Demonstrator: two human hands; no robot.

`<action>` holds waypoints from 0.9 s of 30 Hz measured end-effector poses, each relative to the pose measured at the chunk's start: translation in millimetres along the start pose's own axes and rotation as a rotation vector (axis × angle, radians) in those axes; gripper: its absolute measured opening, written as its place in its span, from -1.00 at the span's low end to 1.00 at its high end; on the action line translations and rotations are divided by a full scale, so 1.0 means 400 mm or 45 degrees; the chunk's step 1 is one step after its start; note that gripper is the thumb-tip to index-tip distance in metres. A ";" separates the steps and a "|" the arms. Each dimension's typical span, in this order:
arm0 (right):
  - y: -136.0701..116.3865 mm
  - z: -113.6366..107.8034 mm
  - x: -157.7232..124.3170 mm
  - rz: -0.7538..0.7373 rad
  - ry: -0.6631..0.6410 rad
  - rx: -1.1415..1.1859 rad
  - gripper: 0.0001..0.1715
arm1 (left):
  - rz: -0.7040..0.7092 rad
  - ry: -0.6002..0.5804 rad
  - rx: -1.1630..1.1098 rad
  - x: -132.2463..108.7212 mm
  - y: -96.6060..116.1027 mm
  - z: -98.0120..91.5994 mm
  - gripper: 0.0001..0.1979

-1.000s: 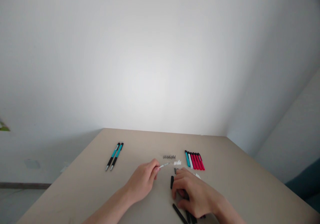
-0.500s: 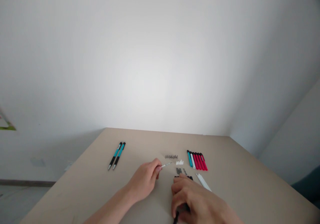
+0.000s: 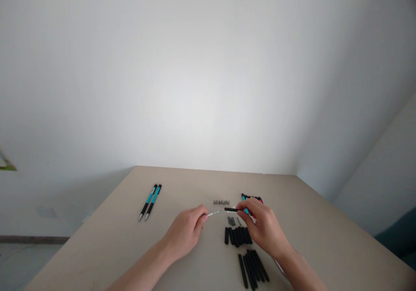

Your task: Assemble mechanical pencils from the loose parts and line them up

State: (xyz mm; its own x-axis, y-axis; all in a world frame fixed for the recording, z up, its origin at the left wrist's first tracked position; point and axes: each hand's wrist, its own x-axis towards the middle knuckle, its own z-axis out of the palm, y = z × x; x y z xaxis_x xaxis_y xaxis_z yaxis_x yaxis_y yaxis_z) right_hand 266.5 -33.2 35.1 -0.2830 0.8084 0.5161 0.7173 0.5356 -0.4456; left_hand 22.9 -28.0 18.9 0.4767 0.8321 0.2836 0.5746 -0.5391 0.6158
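Observation:
My left hand (image 3: 186, 230) pinches a thin white pen refill (image 3: 214, 213) whose tip points right. My right hand (image 3: 263, 226) pinches a short black pen part (image 3: 231, 209) and holds it at the refill's tip, so the two pieces meet end to end above the beige table (image 3: 182, 182). Below them lies a row of short black grip sleeves (image 3: 237, 235), and nearer me a bundle of longer black tubes (image 3: 251, 267).
Two finished teal-and-black pens (image 3: 150, 201) lie side by side at the left. A row of small metal tips (image 3: 221, 202) sits beyond the hands. Coloured barrels (image 3: 251, 197) show partly behind my right hand. Small dark springs (image 3: 231, 221) lie between the hands.
My right hand lifted from the black parts near the table's front edge with a short black piece and moved up to the refill's tip. My left hand stayed still.

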 end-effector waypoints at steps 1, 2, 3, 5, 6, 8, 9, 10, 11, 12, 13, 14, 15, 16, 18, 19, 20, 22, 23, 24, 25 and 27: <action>0.001 0.000 0.000 -0.013 0.005 -0.001 -0.87 | 0.003 -0.002 0.000 0.000 0.001 -0.001 -0.79; -0.001 0.001 0.000 -0.026 0.006 0.000 -0.87 | 0.007 -0.002 0.001 -0.001 0.002 -0.002 -0.79; -0.004 0.001 0.000 -0.039 0.005 0.003 -0.87 | 0.010 -0.001 0.001 -0.001 0.002 -0.002 -0.79; -0.013 0.001 0.000 -0.056 0.001 0.005 -0.86 | 0.016 0.001 0.005 -0.001 0.001 -0.002 -0.79; -0.017 0.001 0.000 -0.062 -0.002 0.004 -0.86 | 0.019 0.003 0.007 -0.001 0.000 -0.002 -0.79; -0.022 0.001 0.000 -0.064 -0.005 0.003 -0.85 | 0.026 0.008 0.008 -0.001 -0.001 -0.001 -0.79; -0.022 0.000 0.000 -0.056 -0.003 0.003 -0.85 | 0.029 0.008 0.008 -0.001 -0.002 -0.001 -0.78; -0.022 -0.001 0.000 -0.047 0.006 0.004 -0.85 | 0.030 0.009 0.009 -0.002 -0.002 -0.001 -0.78; -0.020 -0.001 0.000 -0.039 0.018 0.007 -0.85 | 0.029 0.010 0.011 -0.002 -0.002 0.000 -0.77; -0.019 -0.002 0.000 -0.033 0.029 0.011 -0.86 | 0.028 0.008 0.012 -0.002 -0.002 0.000 -0.77; -0.017 -0.002 -0.001 -0.031 0.039 0.016 -0.86 | 0.026 0.008 0.014 -0.002 -0.002 0.000 -0.76; -0.016 -0.002 -0.001 -0.031 0.042 0.020 -0.86 | 0.026 0.006 0.014 -0.003 -0.001 -0.001 -0.76; -0.016 -0.001 -0.002 -0.032 0.041 0.024 -0.86 | 0.028 0.004 0.014 -0.003 -0.001 -0.001 -0.76; -0.016 -0.001 -0.003 -0.034 0.039 0.026 -0.86 | 0.027 0.001 0.014 -0.003 0.000 -0.001 -0.76; -0.019 0.000 -0.005 -0.040 0.028 0.029 -0.86 | 0.026 -0.008 0.021 -0.003 0.003 -0.003 -0.76; -0.022 0.000 -0.005 -0.047 0.022 0.034 -0.85 | 0.025 -0.013 0.029 -0.003 0.005 -0.004 -0.76; -0.024 0.001 -0.005 -0.056 0.015 0.043 -0.85 | 0.025 -0.017 0.039 -0.003 0.006 -0.005 -0.76; -0.030 0.002 -0.004 -0.081 0.002 0.074 -0.83 | 0.033 -0.021 0.063 -0.003 0.009 -0.007 -0.77; -0.033 0.003 -0.003 -0.098 -0.006 0.095 -0.83 | 0.040 -0.025 0.075 -0.003 0.010 -0.008 -0.78; -0.037 0.004 -0.002 -0.119 -0.011 0.117 -0.82 | 0.045 -0.027 0.086 -0.004 0.011 -0.008 -0.78; -0.040 0.007 -0.002 -0.142 -0.016 0.137 -0.81 | 0.051 -0.030 0.092 -0.004 0.012 -0.007 -0.78; -0.049 0.014 -0.001 -0.183 -0.031 0.167 -0.81 | 0.052 -0.038 0.082 -0.004 0.014 -0.006 -0.79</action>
State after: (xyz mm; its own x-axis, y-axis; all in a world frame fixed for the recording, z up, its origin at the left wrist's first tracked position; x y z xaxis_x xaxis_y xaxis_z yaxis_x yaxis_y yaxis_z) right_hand 249.2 -42.8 39.5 -0.3933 0.7259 0.5642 0.5794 0.6722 -0.4610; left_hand 23.8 -31.9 23.5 0.5198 0.8054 0.2848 0.5955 -0.5807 0.5552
